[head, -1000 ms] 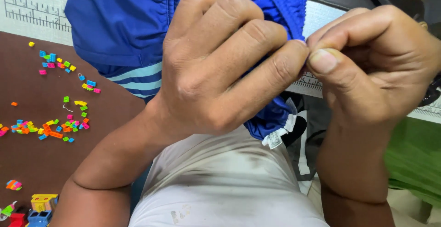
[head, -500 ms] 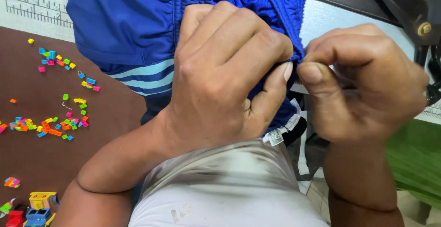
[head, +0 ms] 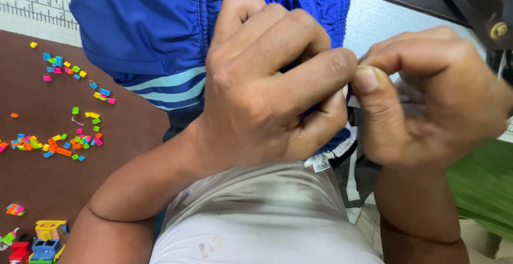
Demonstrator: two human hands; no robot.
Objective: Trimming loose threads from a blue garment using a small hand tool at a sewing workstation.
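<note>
Head-camera view: a blue garment (head: 160,29) with pale blue stripes hangs from the top of the frame down over the person's lap, its gathered edge bunched at centre. The left hand (head: 267,93) is closed around that bunched fabric, fingers curled over it and thumb pressing from the side. The right hand (head: 433,98) sits just beside it on the right, thumb and forefinger pinched together at the same edge; whether they grip cloth or something finer cannot be told. The fold lies between the two hands, nearer the left, and the garment runs up and away from them. A small white label (head: 319,162) shows below the left hand. Well apart, on the brown floor (head: 32,189) at left, lie scattered small coloured toy bricks (head: 64,144).
</note>
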